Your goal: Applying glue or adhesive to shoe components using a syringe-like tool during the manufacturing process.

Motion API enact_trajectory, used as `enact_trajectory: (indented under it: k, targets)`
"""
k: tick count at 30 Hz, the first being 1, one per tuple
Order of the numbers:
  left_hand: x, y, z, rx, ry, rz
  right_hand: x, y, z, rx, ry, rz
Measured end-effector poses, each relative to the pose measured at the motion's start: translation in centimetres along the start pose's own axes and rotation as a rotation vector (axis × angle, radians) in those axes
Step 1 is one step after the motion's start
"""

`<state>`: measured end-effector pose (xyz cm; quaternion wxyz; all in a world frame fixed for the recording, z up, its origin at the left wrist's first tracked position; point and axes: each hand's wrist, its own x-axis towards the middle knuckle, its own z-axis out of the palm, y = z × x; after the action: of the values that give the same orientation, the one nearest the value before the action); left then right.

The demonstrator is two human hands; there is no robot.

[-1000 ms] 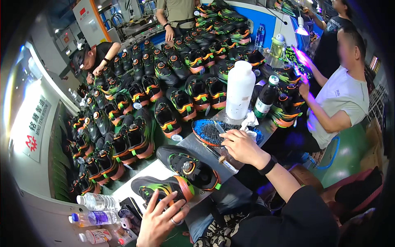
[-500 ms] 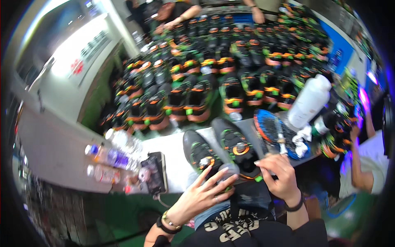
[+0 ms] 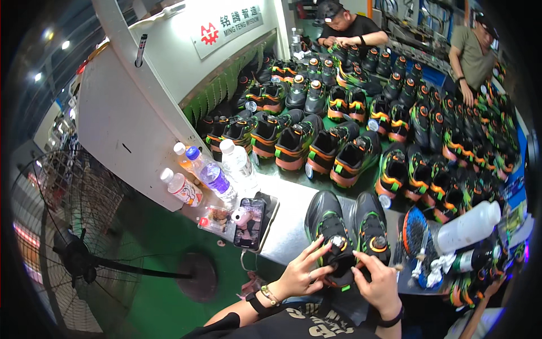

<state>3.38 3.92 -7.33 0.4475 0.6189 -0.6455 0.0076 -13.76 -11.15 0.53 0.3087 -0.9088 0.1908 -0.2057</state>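
Two black shoes with green and orange trim lie side by side on the grey table (image 3: pixel 285 226) in front of me. My left hand (image 3: pixel 302 271) grips the near end of the left shoe (image 3: pixel 328 231), fingers spread along its side. My right hand (image 3: pixel 377 282) pinches the same shoe's tongue edge from the right, touching the right shoe (image 3: pixel 370 226) as well. Each shoe has a round dial on top.
Rows of similar shoes (image 3: pixel 350 152) fill the table beyond. A white bottle (image 3: pixel 466 226) and a blue brush dish (image 3: pixel 415 231) lie at right. A phone (image 3: pixel 250 223) and drink bottles (image 3: pixel 212 175) stand at left. A floor fan (image 3: pixel 73 248) is at lower left. Two people (image 3: pixel 350 28) work at the far end.
The view has swung left and settled. Both my hands have closed in on the left shoe near the table edge; earlier the left hand was spread open lower down.
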Motion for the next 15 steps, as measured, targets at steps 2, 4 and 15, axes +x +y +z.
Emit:
enact_trajectory:
  k: [2,4,15]
  targets:
    - [-1.0,-0.7,1.8,-0.016,0.094,0.022,-0.1,0.8,0.0,-0.003,0.024,-0.028]
    - [-1.8,-1.2,3.4,-0.052,0.165,0.022,-0.2,1.1,0.4,-0.021,0.060,-0.044]
    - [-2.5,-3.6,6.0,0.008,0.274,0.103,1.2,1.8,0.6,-0.091,0.060,-0.058]
